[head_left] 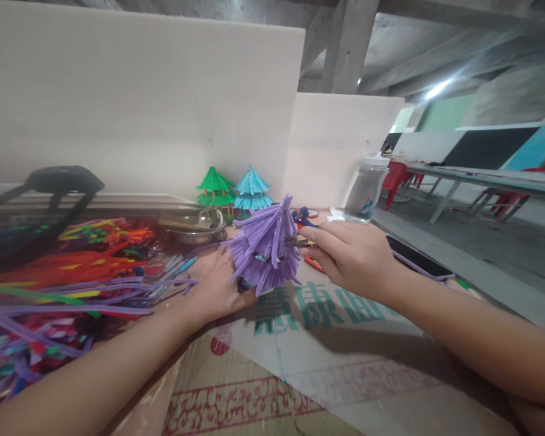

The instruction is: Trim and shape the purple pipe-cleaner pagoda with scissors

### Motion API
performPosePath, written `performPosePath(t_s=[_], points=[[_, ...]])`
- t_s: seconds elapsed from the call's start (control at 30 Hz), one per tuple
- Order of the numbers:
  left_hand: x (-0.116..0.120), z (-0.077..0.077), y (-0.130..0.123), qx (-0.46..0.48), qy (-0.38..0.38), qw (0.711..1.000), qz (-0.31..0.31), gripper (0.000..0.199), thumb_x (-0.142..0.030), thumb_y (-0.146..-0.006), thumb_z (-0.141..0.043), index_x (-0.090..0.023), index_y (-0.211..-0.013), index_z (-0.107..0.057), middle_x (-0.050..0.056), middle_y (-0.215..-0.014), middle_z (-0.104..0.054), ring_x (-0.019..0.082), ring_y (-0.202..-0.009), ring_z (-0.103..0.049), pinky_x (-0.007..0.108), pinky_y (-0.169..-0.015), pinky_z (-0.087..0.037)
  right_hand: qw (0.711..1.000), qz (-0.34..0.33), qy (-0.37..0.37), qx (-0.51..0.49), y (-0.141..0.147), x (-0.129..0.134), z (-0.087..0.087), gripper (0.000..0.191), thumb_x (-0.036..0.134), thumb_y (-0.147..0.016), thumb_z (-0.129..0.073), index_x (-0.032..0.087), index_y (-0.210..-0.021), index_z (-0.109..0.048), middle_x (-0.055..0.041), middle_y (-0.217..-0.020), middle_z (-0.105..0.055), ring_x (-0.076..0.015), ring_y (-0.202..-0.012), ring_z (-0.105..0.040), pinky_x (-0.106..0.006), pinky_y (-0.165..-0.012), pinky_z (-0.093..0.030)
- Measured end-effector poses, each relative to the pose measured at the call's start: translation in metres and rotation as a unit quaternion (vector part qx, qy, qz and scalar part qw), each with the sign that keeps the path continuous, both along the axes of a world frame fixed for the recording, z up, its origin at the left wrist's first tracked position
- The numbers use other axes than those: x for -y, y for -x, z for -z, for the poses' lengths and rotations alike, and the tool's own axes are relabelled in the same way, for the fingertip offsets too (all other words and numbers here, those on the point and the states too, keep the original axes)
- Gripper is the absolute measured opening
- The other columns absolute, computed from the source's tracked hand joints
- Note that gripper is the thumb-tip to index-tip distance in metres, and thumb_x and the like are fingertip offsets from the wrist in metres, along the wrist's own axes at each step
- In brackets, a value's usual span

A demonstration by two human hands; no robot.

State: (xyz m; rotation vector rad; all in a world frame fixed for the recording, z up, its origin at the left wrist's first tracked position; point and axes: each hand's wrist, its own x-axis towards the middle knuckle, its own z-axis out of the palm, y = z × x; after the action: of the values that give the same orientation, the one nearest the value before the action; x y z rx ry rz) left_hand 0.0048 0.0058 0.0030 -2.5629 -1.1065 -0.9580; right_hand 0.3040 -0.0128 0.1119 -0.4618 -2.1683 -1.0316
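Note:
A purple two-tiered pavilion (270, 245) made of fuzzy pipe cleaners is held tilted above the table. My left hand (218, 284) is closed around its lower left side, with the fingers partly hidden behind it. My right hand (352, 257) pinches a small metal tool that looks like pliers (297, 241), its dark tip touching the pavilion's right side. Most of that tool is covered by my fingers. Behind the pavilion stand a green pavilion (215, 189) and a light blue pavilion (253, 189) of the same kind.
Bundles of coloured pipe cleaners (72, 266) lie at left, near a metal bowl (193, 227). A clear bottle (367, 191) and a phone (420, 257) are on the right. White boards (140, 103) rise behind; a printed sheet (327, 375) covers the tabletop.

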Motion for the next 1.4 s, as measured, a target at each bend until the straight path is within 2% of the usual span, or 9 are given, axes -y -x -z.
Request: performPosePath(t_s=[0.17,0.33,0.53,0.67,0.83,0.97,1.07,1.2,1.4], points=[[0.0,0.001,0.0,0.002,-0.005,1.0,0.001,0.075,-0.07,-0.106,-0.054,-0.018,-0.161,-0.057,0.02,-0.137,-0.074,0.041,-0.133,-0.068,0.061,-0.126,-0.047,1.0,-0.003,-0.004,0.001,-0.001,0.0,0.0,0.032,0.03,-0.118,-0.053,0.016,-0.112,-0.08,-0.0084,-0.089,-0.085,-0.0199,-0.077,-0.076,-0.031,-0.07,-0.053],[-0.001,0.002,0.0,0.0,-0.004,1.0,-0.004,0.073,-0.065,-0.105,-0.055,-0.017,-0.16,-0.057,0.021,-0.136,-0.073,0.042,-0.133,-0.068,0.061,-0.125,-0.048,1.0,-0.004,-0.007,-0.002,-0.001,0.001,-0.002,0.037,0.029,-0.12,-0.048,0.017,-0.106,-0.081,-0.0061,-0.082,-0.083,-0.0186,-0.073,-0.075,-0.031,-0.067,-0.052],[-0.002,0.005,0.0,0.003,0.003,1.0,-0.007,0.07,-0.062,-0.103,-0.059,-0.015,-0.155,-0.06,0.022,-0.138,-0.072,0.043,-0.135,-0.067,0.062,-0.125,-0.047,1.0,-0.002,0.0,-0.003,-0.002,0.0,-0.001,0.034,0.031,-0.118,-0.052,0.017,-0.11,-0.081,-0.0074,-0.086,-0.084,-0.02,-0.076,-0.075,-0.031,-0.068,-0.052],[-0.001,0.002,0.001,-0.001,0.01,1.0,-0.005,0.064,-0.058,-0.103,-0.058,-0.014,-0.149,-0.064,0.023,-0.137,-0.073,0.044,-0.133,-0.068,0.064,-0.123,-0.049,1.0,-0.003,0.007,-0.003,-0.004,-0.001,0.0,0.032,0.032,-0.117,-0.054,0.018,-0.111,-0.082,-0.0081,-0.087,-0.084,-0.0205,-0.077,-0.075,-0.031,-0.069,-0.051],[0.002,-0.007,0.0,0.022,0.031,0.999,0.009,0.052,-0.055,-0.103,-0.058,-0.019,-0.139,-0.07,0.019,-0.136,-0.076,0.041,-0.128,-0.071,0.059,-0.12,-0.053,1.0,0.008,-0.003,-0.01,-0.007,-0.001,-0.002,0.033,0.031,-0.118,-0.053,0.018,-0.107,-0.081,-0.0073,-0.086,-0.084,-0.0191,-0.073,-0.074,-0.031,-0.066,-0.049],[0.001,-0.007,-0.002,0.028,0.034,0.999,-0.01,0.048,-0.053,-0.102,-0.056,-0.021,-0.134,-0.074,0.017,-0.132,-0.079,0.04,-0.124,-0.073,0.059,-0.118,-0.054,0.999,0.015,0.026,-0.018,-0.009,-0.004,-0.001,0.031,0.034,-0.117,-0.054,0.017,-0.116,-0.081,-0.0094,-0.093,-0.086,-0.0212,-0.08,-0.077,-0.032,-0.069,-0.051],[0.0,-0.004,0.0,0.013,0.051,0.998,-0.022,0.041,-0.043,-0.1,-0.056,-0.02,-0.126,-0.078,0.017,-0.133,-0.08,0.042,-0.132,-0.07,0.061,-0.121,-0.052,0.999,0.023,0.043,-0.011,-0.01,-0.007,0.001,0.033,0.035,-0.117,-0.054,0.016,-0.125,-0.079,-0.0109,-0.097,-0.086,-0.0224,-0.084,-0.078,-0.032,-0.07,-0.052],[-0.003,-0.003,0.002,0.012,0.066,0.998,-0.02,0.034,-0.034,-0.098,-0.054,-0.019,-0.115,-0.08,0.018,-0.137,-0.079,0.044,-0.138,-0.067,0.063,-0.123,-0.05,0.999,0.025,0.044,-0.006,-0.01,-0.008,0.003,0.033,0.034,-0.117,-0.053,0.016,-0.124,-0.079,-0.0114,-0.097,-0.086,-0.0228,-0.085,-0.078,-0.032,-0.07,-0.052],[-0.005,0.002,0.005,-0.004,0.108,0.994,-0.007,0.041,-0.046,-0.102,-0.057,-0.024,-0.129,-0.079,0.014,-0.146,-0.077,0.044,-0.143,-0.063,0.069,-0.128,-0.044,0.999,0.016,0.038,-0.004,-0.008,-0.007,0.002,0.034,0.035,-0.118,-0.052,0.014,-0.12,-0.079,-0.0115,-0.097,-0.086,-0.0226,-0.082,-0.078,-0.033,-0.068,-0.052]])
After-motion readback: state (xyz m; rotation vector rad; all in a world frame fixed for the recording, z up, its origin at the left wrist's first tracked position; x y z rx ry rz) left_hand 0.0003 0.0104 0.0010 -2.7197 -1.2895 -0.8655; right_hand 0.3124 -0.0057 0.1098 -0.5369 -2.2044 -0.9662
